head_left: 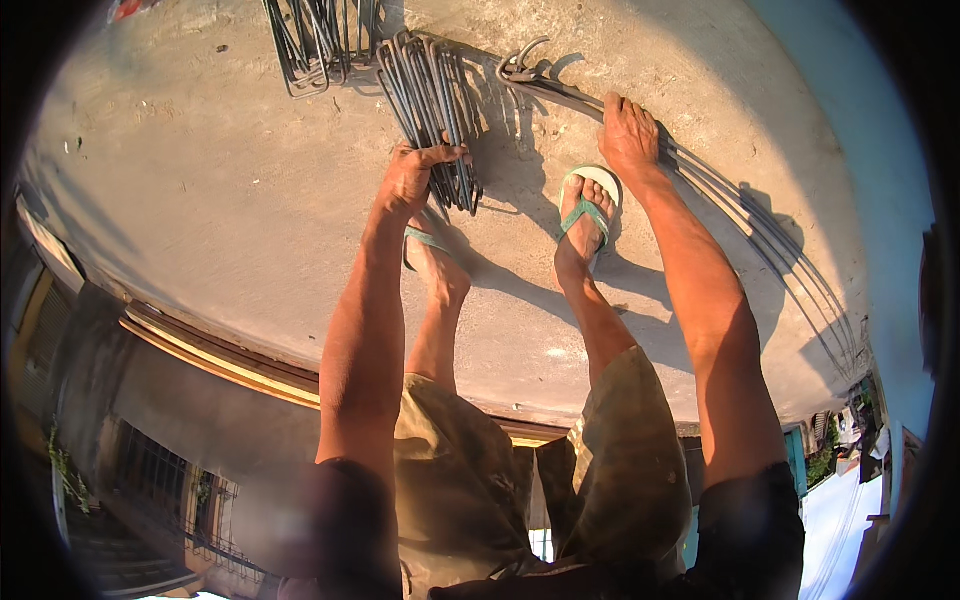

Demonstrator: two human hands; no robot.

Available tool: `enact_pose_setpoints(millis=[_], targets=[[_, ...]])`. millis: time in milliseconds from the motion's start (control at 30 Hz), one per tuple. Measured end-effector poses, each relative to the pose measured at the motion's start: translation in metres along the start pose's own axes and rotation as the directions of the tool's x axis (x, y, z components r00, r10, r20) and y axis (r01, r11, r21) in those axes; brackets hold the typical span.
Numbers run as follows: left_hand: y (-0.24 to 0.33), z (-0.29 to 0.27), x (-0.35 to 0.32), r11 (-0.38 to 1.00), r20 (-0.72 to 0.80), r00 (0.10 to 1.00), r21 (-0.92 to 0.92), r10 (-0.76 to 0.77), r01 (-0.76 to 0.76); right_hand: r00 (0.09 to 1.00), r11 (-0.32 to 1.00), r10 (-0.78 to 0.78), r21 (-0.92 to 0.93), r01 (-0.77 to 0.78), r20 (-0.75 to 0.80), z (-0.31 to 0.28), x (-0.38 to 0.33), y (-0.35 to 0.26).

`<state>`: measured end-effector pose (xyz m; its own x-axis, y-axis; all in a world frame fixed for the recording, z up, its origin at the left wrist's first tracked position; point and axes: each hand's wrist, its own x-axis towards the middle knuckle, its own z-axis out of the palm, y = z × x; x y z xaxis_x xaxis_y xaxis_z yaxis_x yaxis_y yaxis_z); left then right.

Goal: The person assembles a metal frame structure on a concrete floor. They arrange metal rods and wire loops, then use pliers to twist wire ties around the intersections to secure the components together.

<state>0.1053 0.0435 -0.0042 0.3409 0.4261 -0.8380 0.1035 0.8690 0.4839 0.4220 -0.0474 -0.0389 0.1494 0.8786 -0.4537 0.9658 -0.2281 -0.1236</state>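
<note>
dark sleeves (750, 520), diagonal rods (690, 162), hooks (512, 72) upper-left

warm, bright light hits the ground (250, 230) from left of the left hand (408, 180). long shadows (530, 290) fall below the right hand (627, 135). far below the left hand it is dim and blurry. lines bend and the edges go black.

Thin grey rectangular metal loops (420, 95) sit in the left hand (410, 178), bent grey metal bars (310, 45) beyond it leftward; long grey metal rods (560, 94) pass beneath the right hand (630, 138).
</note>
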Motion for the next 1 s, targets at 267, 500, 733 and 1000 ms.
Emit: enact_pose_setpoints(millis=[267,500,733,1000], targets=[[0.018,0.012,-0.014,0.997,0.063,0.995,-0.024,-0.075,0.077,0.854,0.938,-0.009,0.301,-0.173,0.520,-0.067,-0.001,-0.006],[0.020,0.025,-0.017,0.985,0.218,0.971,0.161,-0.101,0.066,0.869,0.879,-0.054,0.436,-0.193,0.492,-0.047,-0.022,-0.009],[0.017,0.096,-0.026,0.836,0.244,0.969,0.539,-0.037,-0.104,0.716,0.870,0.076,0.305,-0.387,0.694,-0.051,-0.040,-0.035],[-0.007,0.086,-0.016,0.827,0.188,0.981,0.559,-0.051,-0.064,0.805,0.877,0.098,0.331,-0.347,0.586,-0.039,-0.030,-0.012]])
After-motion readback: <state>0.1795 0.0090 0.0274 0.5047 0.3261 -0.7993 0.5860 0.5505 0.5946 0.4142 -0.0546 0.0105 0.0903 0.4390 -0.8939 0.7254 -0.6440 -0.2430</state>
